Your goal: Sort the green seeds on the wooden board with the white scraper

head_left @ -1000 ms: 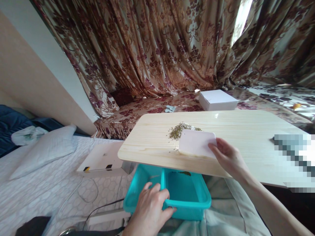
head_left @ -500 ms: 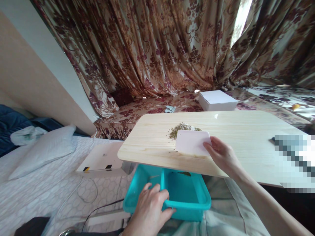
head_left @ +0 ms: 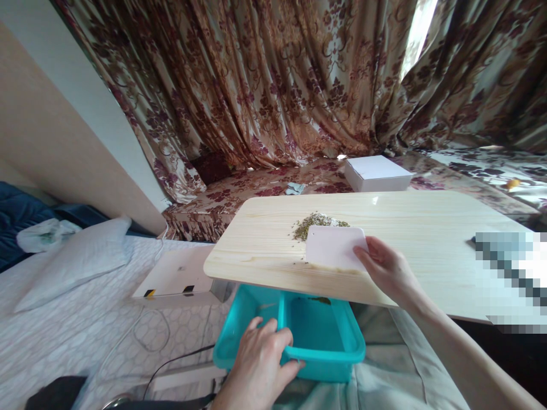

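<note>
My right hand (head_left: 387, 265) grips the right end of a flat white scraper (head_left: 335, 247), thumb on its near face. The scraper stands tilted on the light wooden table (head_left: 427, 239), just on the near side of a loose heap of small green and brown bits (head_left: 314, 225) with some white among them. The scraper hides part of the heap. Below the table's near edge, my left hand (head_left: 267, 347) is closed over the near rim of a turquoise two-compartment bin (head_left: 325, 357), by its divider. A small patch of the same bits (head_left: 320, 300) shows in the bin's right compartment.
A white box (head_left: 378, 173) and a pale cloth (head_left: 294, 188) lie beyond the table on a floral-covered surface. To the left, a white case (head_left: 175, 276), a pillow (head_left: 81, 262) and cables rest on the bed. A blurred-out object (head_left: 508, 279) is at the table's right.
Almost nothing differs. The scraper and my right hand have shifted very slightly to the right; my left hand keeps its place on the bin.
</note>
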The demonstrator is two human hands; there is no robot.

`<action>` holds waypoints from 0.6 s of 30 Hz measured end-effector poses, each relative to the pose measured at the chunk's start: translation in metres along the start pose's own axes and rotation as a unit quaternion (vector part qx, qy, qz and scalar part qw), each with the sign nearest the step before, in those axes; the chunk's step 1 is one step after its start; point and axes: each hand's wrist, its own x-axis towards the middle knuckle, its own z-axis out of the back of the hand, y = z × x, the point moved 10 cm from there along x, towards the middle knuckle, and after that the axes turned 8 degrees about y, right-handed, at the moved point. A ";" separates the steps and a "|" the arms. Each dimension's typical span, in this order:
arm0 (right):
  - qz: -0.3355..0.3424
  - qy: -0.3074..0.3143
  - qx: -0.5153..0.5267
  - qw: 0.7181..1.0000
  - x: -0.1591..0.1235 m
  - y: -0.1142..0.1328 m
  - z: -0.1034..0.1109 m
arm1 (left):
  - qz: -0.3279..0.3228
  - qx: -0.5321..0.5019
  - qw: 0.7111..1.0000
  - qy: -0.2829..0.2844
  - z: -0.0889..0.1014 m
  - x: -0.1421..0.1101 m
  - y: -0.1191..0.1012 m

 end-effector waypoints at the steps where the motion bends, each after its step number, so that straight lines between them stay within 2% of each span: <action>1: -0.001 0.000 -0.004 1.000 0.000 -0.001 0.000 | -0.001 0.000 1.000 -0.001 0.000 0.000 0.000; 8: 0.006 0.021 0.028 0.999 0.001 0.001 -0.009 | 0.001 0.003 1.000 0.000 0.000 0.001 0.001; 18: 0.008 0.021 0.044 0.999 0.001 0.003 -0.009 | 0.004 0.001 1.000 0.009 0.000 0.002 0.000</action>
